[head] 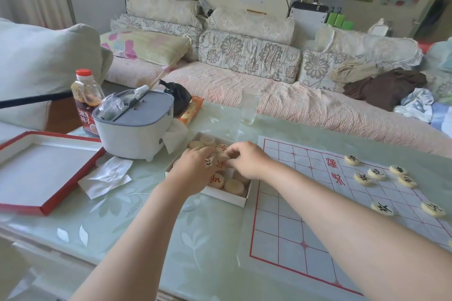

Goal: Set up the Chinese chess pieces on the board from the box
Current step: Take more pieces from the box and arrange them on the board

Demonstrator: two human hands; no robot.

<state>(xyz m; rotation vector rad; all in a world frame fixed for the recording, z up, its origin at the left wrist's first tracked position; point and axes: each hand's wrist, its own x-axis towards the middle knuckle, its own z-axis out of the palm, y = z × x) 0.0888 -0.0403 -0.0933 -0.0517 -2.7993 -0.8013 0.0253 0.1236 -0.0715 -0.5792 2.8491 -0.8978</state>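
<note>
At the far left the box lid (36, 171) lies upturned on the desk (195, 239), set aside so the box is open to reach. Past it stand a sauce bottle (86, 100) and a grey-white appliance (133, 127), with a crumpled tissue (107, 177) in front; none of these belongs to the game.

The box (227, 197) sits just beside the board's left edge, probably so each piece has only a short way to travel. Both hands are in it. The left hand (195, 171) lies palm down over the near-left part; its fingers are hidden among the pieces, so I cannot tell whether they are apart or gripping. The right hand (247, 161) comes in from the board side, its fingers (231, 154) bent and closed on a red-lettered piece (222, 161). Other loose pieces (234, 186) lie in the box, some face down, which would explain two hands sorting through them.

A glass (250, 105) stands beyond, near the sofa edge. To the right the board (288, 203) lies flat, its near half bare. The black-lettered pieces (364, 178) already stand on its far right part, so the red side seems to be what is left.
</note>
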